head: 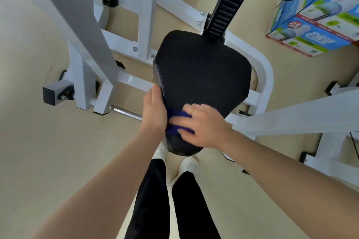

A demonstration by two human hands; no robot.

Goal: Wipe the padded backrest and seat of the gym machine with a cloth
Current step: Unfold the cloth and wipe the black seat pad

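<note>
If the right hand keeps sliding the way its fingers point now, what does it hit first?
The right hand lies flat on the blue cloth, fingers pointing toward the left hand at the seat edge. It would probably meet that hand first; the gap looks small, though depth is unclear.
</note>
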